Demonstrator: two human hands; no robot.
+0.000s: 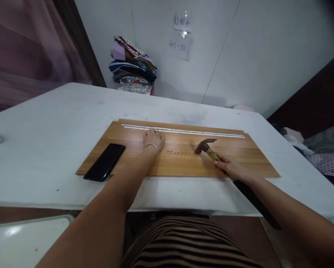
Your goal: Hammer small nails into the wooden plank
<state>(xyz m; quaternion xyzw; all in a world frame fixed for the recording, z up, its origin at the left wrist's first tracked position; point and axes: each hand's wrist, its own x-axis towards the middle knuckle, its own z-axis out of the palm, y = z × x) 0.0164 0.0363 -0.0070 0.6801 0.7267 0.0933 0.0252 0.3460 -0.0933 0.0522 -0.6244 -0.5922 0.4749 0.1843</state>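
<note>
My right hand [227, 166] grips a claw hammer [211, 152] by its yellow-green and black handle. The brown head is low over a wooden board [183, 167], at the right end of a row of small nails [178, 152]. Whether the head touches the board I cannot tell. My left hand [153, 139] rests on the board left of that row, its fingers curled and their tips largely hidden. Beside those fingers a thin nail-like piece [142, 142] shows. Whatever the left fingers hold, if anything, is hidden. Two white strips with markings [183, 131] run along the board's far side.
A black phone [104, 162] lies across the board's left edge. The board is on a white table [44, 149]. Folded clothes [133, 67] are stacked at the back against the wall, where paper notes [180, 44] hang. A pale stool or chair seat [27, 238] is below left.
</note>
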